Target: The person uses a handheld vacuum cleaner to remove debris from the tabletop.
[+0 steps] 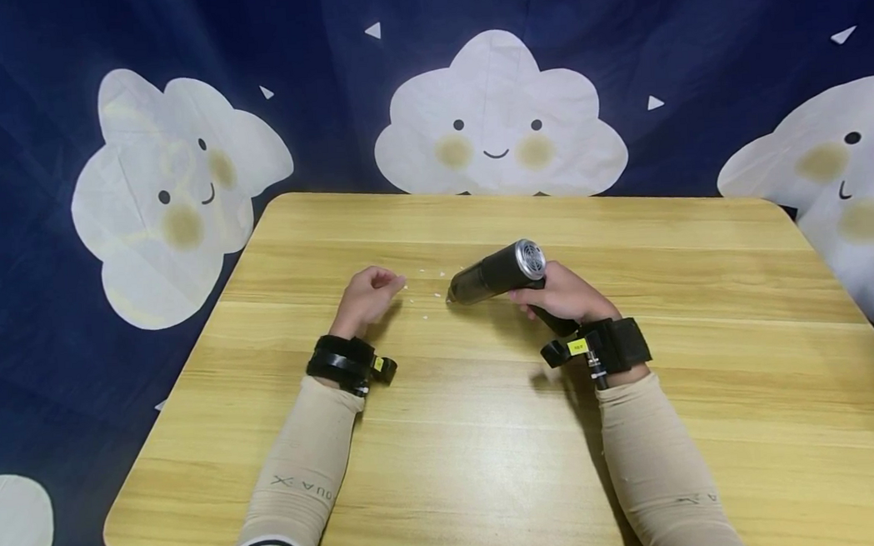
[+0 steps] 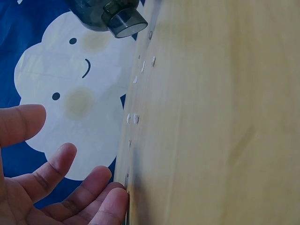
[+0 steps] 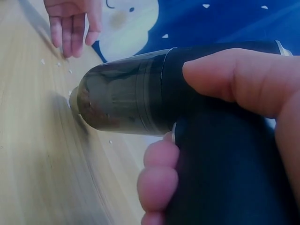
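Note:
My right hand (image 1: pixel 569 292) grips the black handle of a small handheld vacuum cleaner (image 1: pixel 490 276), fingers wrapped round it and thumb along its body. Its smoky clear nozzle end (image 3: pixel 117 96) points left and down, with the tip close over the wooden tabletop. Small white scraps (image 2: pixel 136 118) lie scattered between the nozzle and my left hand (image 1: pixel 367 298). That hand holds nothing; in the left wrist view its fingers (image 2: pixel 96 183) are spread and loosely bent, the lowest ones right at the table surface. The vacuum's round silver vent (image 1: pixel 530 259) faces back toward the right.
The light wooden table (image 1: pixel 449 473) has rounded corners and reaches to a dark blue curtain (image 1: pixel 302 31) printed with smiling white clouds (image 1: pixel 497 94). Black camera straps (image 1: pixel 622 345) sit on both wrists, over beige sleeves (image 1: pixel 299 473).

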`<action>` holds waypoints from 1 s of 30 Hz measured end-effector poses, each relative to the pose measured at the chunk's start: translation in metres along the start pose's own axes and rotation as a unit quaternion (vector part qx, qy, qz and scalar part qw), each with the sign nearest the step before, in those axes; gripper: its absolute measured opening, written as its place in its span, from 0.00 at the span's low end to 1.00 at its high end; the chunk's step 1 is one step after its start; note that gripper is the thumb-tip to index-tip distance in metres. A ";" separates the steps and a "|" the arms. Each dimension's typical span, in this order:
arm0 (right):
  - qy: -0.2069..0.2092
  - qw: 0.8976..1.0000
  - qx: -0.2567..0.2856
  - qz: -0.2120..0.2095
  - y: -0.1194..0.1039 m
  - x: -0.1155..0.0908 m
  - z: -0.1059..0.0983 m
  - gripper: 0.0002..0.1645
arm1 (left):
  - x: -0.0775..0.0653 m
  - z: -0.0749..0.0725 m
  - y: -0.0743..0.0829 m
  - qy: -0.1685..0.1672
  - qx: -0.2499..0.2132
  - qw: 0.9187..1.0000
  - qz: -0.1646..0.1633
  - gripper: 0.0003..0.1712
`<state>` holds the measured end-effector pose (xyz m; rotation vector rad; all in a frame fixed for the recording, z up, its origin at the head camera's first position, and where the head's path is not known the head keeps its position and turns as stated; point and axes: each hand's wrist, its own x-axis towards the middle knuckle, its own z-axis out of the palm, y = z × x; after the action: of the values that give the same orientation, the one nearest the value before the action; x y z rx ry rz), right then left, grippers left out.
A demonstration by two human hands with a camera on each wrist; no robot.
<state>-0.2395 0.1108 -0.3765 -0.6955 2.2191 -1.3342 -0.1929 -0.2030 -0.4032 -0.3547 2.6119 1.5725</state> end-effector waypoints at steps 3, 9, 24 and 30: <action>0.000 1.000 -0.002 -0.001 0.001 0.000 0.000 0.22 | 0.000 0.000 0.000 0.002 0.000 1.000 0.001 0.21; -0.002 1.000 -0.006 -0.001 0.001 0.000 0.001 0.21 | 0.001 0.000 0.000 0.003 0.004 1.000 0.003 0.21; 0.044 0.999 0.005 0.030 0.001 0.000 -0.001 0.26 | 0.000 0.000 0.000 0.001 0.000 1.000 0.003 0.21; 0.071 0.997 0.006 0.033 0.002 0.000 -0.001 0.23 | 0.001 0.000 0.000 0.001 -0.004 1.000 0.007 0.21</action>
<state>-0.2410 0.1124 -0.3775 -0.5336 2.3216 -1.4009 -0.1934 -0.2033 -0.4036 -0.3394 2.6156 1.5870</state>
